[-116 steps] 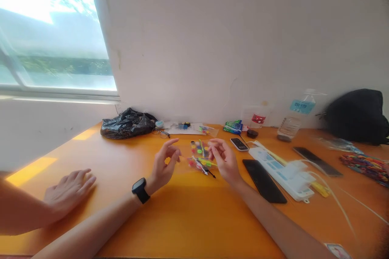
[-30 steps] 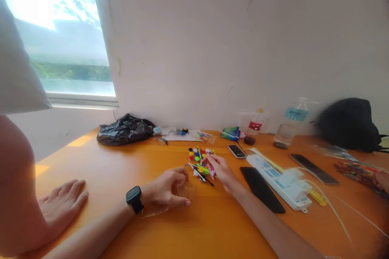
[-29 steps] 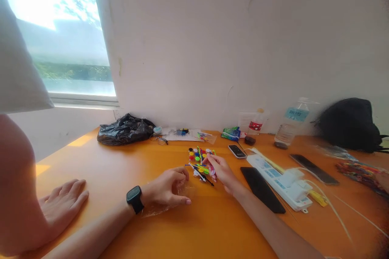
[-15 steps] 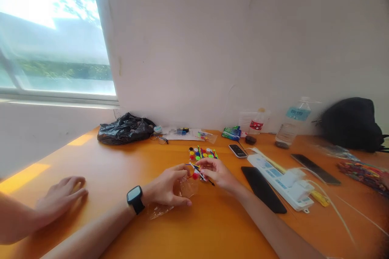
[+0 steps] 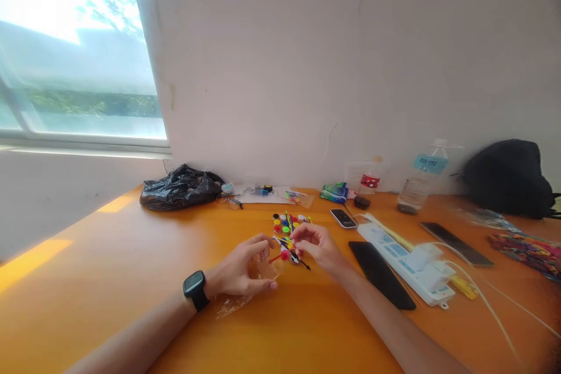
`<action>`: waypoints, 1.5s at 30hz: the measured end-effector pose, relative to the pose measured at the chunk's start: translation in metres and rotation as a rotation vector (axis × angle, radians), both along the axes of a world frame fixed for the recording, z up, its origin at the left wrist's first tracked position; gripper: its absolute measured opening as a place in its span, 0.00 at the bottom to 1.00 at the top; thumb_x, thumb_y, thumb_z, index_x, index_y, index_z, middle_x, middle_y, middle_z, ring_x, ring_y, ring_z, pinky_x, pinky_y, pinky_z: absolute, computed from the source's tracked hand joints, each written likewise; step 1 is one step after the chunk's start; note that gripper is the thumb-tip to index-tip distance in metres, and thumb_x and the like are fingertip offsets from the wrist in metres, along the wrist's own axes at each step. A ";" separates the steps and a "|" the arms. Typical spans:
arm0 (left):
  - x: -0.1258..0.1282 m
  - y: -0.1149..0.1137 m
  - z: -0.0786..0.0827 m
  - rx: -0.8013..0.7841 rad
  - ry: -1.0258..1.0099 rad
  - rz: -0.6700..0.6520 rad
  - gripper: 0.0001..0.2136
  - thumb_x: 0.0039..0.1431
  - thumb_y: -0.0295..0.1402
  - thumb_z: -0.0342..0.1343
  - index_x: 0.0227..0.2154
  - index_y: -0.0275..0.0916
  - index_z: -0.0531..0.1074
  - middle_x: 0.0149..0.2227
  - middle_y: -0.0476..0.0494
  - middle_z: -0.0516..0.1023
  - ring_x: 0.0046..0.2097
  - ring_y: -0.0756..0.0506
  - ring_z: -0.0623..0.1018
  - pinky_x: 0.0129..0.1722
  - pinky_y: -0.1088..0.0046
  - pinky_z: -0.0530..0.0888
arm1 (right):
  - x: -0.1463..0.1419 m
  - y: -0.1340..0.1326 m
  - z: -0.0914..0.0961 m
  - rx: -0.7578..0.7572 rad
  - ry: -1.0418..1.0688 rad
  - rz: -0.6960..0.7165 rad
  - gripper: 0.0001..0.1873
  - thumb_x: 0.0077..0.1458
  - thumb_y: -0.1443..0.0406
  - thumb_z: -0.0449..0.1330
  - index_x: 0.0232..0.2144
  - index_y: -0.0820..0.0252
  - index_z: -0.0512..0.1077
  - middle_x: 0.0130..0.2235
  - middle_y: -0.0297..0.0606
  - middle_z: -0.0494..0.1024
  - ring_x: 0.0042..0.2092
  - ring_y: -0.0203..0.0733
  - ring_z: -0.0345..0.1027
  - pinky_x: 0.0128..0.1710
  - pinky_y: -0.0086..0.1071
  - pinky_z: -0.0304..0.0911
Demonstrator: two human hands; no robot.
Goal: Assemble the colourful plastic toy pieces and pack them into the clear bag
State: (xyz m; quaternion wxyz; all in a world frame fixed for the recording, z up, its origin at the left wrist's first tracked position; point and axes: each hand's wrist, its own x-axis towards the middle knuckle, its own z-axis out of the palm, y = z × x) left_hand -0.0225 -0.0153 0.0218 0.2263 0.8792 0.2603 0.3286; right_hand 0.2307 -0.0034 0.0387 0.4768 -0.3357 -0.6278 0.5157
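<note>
My left hand (image 5: 239, 266), with a black watch (image 5: 195, 288) on its wrist, is curled around a clear plastic bag (image 5: 232, 305), thumb and fingers apart with film between them. My right hand (image 5: 318, 248) pinches a small yellow plastic piece (image 5: 287, 241); its exact shape is partly hidden by the fingertips. Just below lie small arrow-shaped pieces, among them a black arrow (image 5: 304, 265) and a red piece (image 5: 284, 255), at the bag's right end. Behind my right hand stand round coloured discs (image 5: 277, 223) in rows, with thin coloured sticks (image 5: 288, 220) lying on them.
At the right lie a black phone (image 5: 379, 274), a white power strip (image 5: 403, 260) with plugs, and another dark phone (image 5: 456, 243). Along the wall are a black plastic bag (image 5: 182, 188), glasses (image 5: 232, 203), a water bottle (image 5: 416, 187) and a black backpack (image 5: 508, 178).
My right hand has shifted slightly right, away from my left. The left hand has hardly moved. Another person's hand at the left edge of the table has gone from view.
</note>
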 end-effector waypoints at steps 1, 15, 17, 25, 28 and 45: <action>0.000 -0.001 0.001 0.000 -0.015 0.000 0.21 0.57 0.53 0.63 0.39 0.40 0.70 0.46 0.39 0.73 0.45 0.41 0.74 0.45 0.64 0.73 | -0.002 -0.002 -0.001 -0.010 -0.007 0.041 0.06 0.51 0.64 0.67 0.32 0.59 0.77 0.31 0.34 0.77 0.29 0.37 0.70 0.32 0.33 0.67; 0.002 -0.002 -0.001 -0.035 -0.138 0.009 0.20 0.55 0.46 0.66 0.31 0.41 0.60 0.42 0.42 0.73 0.42 0.43 0.73 0.43 0.66 0.71 | -0.002 -0.002 0.000 0.264 -0.283 -0.146 0.14 0.59 0.54 0.65 0.37 0.59 0.77 0.36 0.37 0.79 0.36 0.39 0.71 0.36 0.32 0.65; 0.001 -0.001 -0.001 -0.040 -0.151 0.026 0.19 0.56 0.45 0.66 0.31 0.41 0.60 0.43 0.42 0.74 0.44 0.43 0.73 0.44 0.65 0.71 | 0.010 0.004 0.003 0.314 -0.461 -0.207 0.15 0.60 0.53 0.63 0.32 0.59 0.76 0.30 0.35 0.76 0.31 0.38 0.67 0.31 0.30 0.60; -0.002 0.003 -0.001 -0.047 -0.139 0.037 0.18 0.57 0.43 0.64 0.30 0.41 0.59 0.38 0.45 0.72 0.44 0.43 0.73 0.40 0.69 0.70 | 0.018 0.000 -0.007 0.356 -1.073 -0.136 0.11 0.52 0.58 0.67 0.23 0.58 0.75 0.25 0.34 0.78 0.27 0.37 0.67 0.27 0.30 0.50; -0.001 0.003 -0.004 -0.037 -0.119 0.020 0.19 0.57 0.44 0.65 0.30 0.41 0.59 0.37 0.46 0.70 0.43 0.43 0.73 0.40 0.69 0.69 | 0.016 0.000 -0.009 0.387 -1.113 -0.166 0.09 0.53 0.62 0.63 0.23 0.57 0.74 0.25 0.35 0.79 0.27 0.37 0.68 0.27 0.30 0.49; -0.006 0.008 -0.002 0.015 -0.071 0.050 0.22 0.56 0.48 0.65 0.31 0.41 0.58 0.38 0.46 0.69 0.38 0.46 0.69 0.36 0.70 0.66 | 0.025 0.019 -0.007 0.206 -0.528 -0.132 0.13 0.55 0.57 0.63 0.28 0.62 0.74 0.27 0.33 0.73 0.28 0.35 0.63 0.27 0.28 0.56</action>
